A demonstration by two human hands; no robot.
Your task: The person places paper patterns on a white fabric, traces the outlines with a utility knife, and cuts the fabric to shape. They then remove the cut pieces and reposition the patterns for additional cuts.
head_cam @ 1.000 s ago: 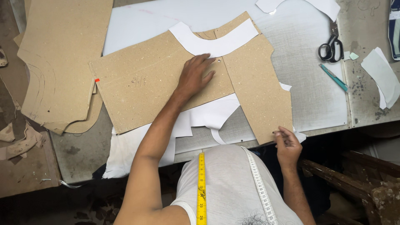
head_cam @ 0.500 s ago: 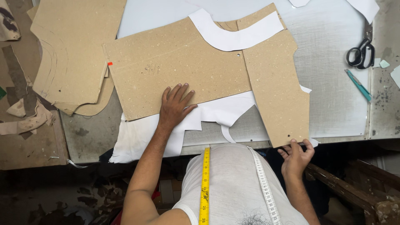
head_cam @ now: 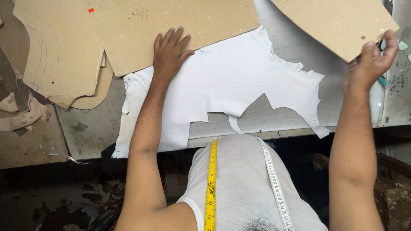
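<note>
The left hand (head_cam: 169, 51) lies flat, fingers spread wide, pressing down where the lower edge of a big cardboard pattern (head_cam: 171, 25) meets the white sheet (head_cam: 231, 81); the fingertips rest on the cardboard and the heel of the palm on the white. It grips nothing. The right hand (head_cam: 371, 60) is up at the right edge of the view, fingers and thumb closed on the corner of a second pattern (head_cam: 334, 21), which is tilted and held clear of the table (head_cam: 85, 124) (its near corner hides part of the thumb). The white sheet lies spread across the middle of the table between the two hands, its near edge cut into ragged curves and notches, with one thin strip hanging over the table's front edge. More cardboard shapes (head_cam: 60, 51) are stacked at the left, overlapping under the big pattern, and pale scraps (head_cam: 21, 115) lie beside them on a brown surface. A small teal thing (head_cam: 402, 45) shows just past the right hand, too hidden to tell what it is. A tape measure (head_cam: 212, 184), yellow on one side and white on the other, hangs round the person's neck over a white vest.
</note>
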